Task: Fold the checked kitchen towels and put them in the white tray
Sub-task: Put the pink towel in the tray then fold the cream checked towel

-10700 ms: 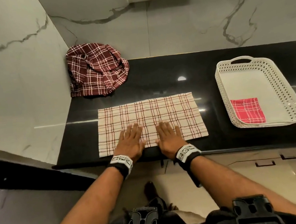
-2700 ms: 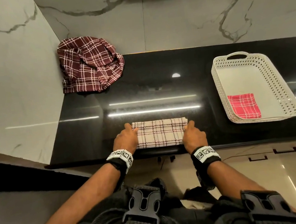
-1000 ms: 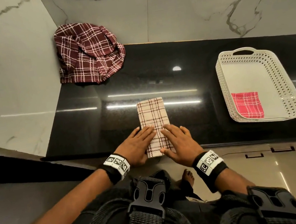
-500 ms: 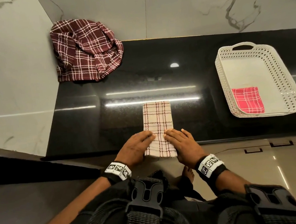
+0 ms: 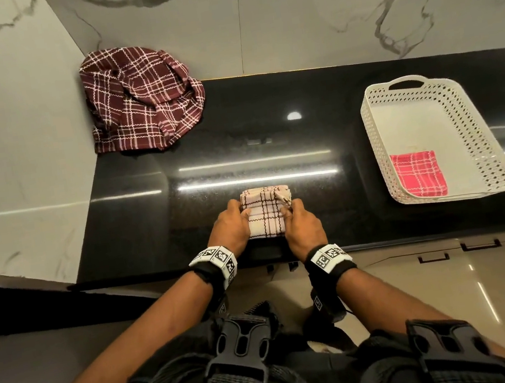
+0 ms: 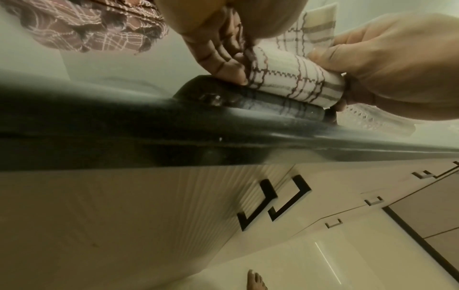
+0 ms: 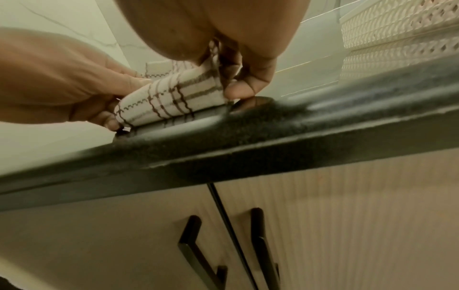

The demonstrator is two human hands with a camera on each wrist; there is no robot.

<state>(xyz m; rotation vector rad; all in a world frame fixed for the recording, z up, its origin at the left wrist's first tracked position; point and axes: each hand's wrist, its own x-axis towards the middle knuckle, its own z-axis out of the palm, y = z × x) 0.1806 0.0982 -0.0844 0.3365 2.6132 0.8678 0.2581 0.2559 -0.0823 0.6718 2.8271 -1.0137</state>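
Observation:
A cream checked towel (image 5: 265,212), folded into a small thick square, lies near the front edge of the black counter (image 5: 157,210). My left hand (image 5: 230,228) grips its left side and my right hand (image 5: 301,228) grips its right side, thumbs on top. In the left wrist view the towel (image 6: 293,80) is pinched between both hands; the right wrist view shows the towel (image 7: 174,96) the same way. A crumpled maroon checked towel (image 5: 141,98) sits in the back left corner. The white tray (image 5: 474,130) at the right holds a folded red checked towel (image 5: 417,174).
Marble walls rise behind the counter and along its left side. Cabinet doors with black handles (image 7: 196,253) hang below the counter's front edge. Bare black counter lies between the cream towel and the tray.
The long narrow cream strip has been folded over on itself into a short thick square. Both hands moved from pressing its near end to gripping its two sides.

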